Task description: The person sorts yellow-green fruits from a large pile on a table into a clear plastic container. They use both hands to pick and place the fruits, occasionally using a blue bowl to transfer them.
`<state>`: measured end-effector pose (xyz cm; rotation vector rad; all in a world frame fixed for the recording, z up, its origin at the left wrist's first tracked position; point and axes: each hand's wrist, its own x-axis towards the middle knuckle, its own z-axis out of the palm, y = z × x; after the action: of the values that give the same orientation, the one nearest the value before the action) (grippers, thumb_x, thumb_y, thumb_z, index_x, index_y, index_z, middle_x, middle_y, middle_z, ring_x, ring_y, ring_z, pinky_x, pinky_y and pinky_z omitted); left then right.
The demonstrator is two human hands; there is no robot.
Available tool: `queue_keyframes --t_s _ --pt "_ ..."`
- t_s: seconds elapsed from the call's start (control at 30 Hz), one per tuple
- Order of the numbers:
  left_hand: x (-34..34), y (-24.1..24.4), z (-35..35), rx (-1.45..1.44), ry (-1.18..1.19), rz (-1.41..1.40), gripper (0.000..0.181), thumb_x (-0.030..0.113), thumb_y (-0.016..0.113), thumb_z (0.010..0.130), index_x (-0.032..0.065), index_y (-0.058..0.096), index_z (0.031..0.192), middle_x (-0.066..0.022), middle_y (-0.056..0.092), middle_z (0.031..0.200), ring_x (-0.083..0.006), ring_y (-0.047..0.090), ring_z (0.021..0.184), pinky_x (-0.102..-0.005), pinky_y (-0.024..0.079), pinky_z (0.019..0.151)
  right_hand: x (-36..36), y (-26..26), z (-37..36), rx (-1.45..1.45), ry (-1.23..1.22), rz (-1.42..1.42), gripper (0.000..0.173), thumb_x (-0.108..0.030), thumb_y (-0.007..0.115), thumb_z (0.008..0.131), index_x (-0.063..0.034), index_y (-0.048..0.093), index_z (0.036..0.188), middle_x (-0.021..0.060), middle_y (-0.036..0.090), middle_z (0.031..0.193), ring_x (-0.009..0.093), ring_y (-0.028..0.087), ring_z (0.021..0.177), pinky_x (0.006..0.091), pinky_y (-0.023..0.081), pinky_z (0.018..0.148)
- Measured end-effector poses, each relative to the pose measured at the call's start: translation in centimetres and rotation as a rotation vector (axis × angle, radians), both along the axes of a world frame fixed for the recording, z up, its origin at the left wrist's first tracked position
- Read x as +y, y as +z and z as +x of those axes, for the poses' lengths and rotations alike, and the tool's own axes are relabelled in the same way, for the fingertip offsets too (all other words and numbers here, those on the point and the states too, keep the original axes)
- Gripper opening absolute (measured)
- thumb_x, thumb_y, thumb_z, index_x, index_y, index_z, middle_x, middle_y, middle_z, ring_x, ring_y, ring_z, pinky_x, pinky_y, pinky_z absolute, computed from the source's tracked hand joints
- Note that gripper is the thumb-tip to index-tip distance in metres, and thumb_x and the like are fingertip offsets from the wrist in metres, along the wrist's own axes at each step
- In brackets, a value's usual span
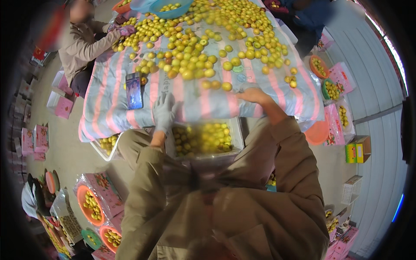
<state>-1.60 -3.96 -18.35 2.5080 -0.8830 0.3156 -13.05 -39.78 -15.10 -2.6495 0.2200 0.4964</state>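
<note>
My left hand, in a grey glove, rests on the near edge of a striped quilt spread over the table. Its fingers are apart and nothing shows in it. Farther right, my right hand lies low over the quilt; its gloved fingers blend into the cloth, so their grip is unclear. Three yellow-green fruits, likely jujubes, sit just left of it. Beyond both hands spreads a large heap of the same fruit. Between my knees stands a lined crate of fruit, below the table edge.
A smartphone lies on the quilt left of my left hand. Across the table's left corner a gloved person handles fruit; another person sits at the far right. A blue basin stands at the back. Orange tubs and pink cartons flank me.
</note>
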Motion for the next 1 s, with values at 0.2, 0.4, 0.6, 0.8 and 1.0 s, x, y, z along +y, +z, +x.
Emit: queue_keyframes --t_s 0.2,0.4,0.6,0.8,1.0 --pt "-0.5 -1.0 -12.4 0.199 -0.317 -0.210 0.048 0.030 0.063 0.081 0.0043 0.054 0.120 -0.0199 0.053 0.123 -0.0396 0.049 0.112 -0.0458 0.037 0.096 1.9 0.2 1.6 -0.191 -0.203 -0.079 0.052 -0.052 0.049 0.084 -0.0061 0.067 0.102 0.0181 0.066 0.098 0.033 0.062 0.094 0.0425 0.046 0.083" --pt "1.1 -6.9 -17.0 0.590 -0.517 0.332 0.023 0.030 0.060 0.080 0.0105 0.068 0.089 -0.0170 0.065 0.086 -0.0355 0.062 0.078 -0.0447 0.049 0.069 5.2 1.2 3.8 -0.263 -0.193 0.043 0.050 -0.048 0.053 0.085 -0.0044 0.063 0.106 0.0183 0.064 0.101 0.031 0.061 0.095 0.0432 0.045 0.088" --pt "0.8 -7.0 -17.0 0.354 -0.558 0.337 0.011 0.015 0.058 0.072 0.0148 0.067 0.079 -0.0123 0.065 0.075 -0.0330 0.063 0.066 -0.0432 0.049 0.059 8.5 0.7 6.2 -0.757 0.272 -0.151 0.036 -0.034 0.061 0.078 -0.0120 0.062 0.107 0.0136 0.056 0.119 0.031 0.053 0.107 0.0423 0.041 0.093" --pt "0.5 -5.7 -18.2 0.379 -0.542 0.445 0.038 0.013 0.061 0.068 0.0215 0.064 0.104 -0.0103 0.061 0.069 -0.0307 0.061 0.066 -0.0421 0.050 0.062 7.6 0.0 8.3 -0.673 0.305 -0.288 0.018 -0.027 0.058 0.078 -0.0132 0.066 0.087 0.0103 0.057 0.108 0.029 0.052 0.106 0.0414 0.044 0.087" --pt "1.4 -5.3 -19.2 0.320 -0.586 0.239 0.039 0.032 0.065 0.070 0.0209 0.062 0.107 -0.0058 0.063 0.082 -0.0273 0.060 0.067 -0.0396 0.048 0.057 5.8 -1.4 8.3 -0.835 0.257 -0.292 0.030 -0.023 0.054 0.085 -0.0098 0.059 0.111 0.0125 0.053 0.121 0.029 0.052 0.109 0.0422 0.043 0.090"
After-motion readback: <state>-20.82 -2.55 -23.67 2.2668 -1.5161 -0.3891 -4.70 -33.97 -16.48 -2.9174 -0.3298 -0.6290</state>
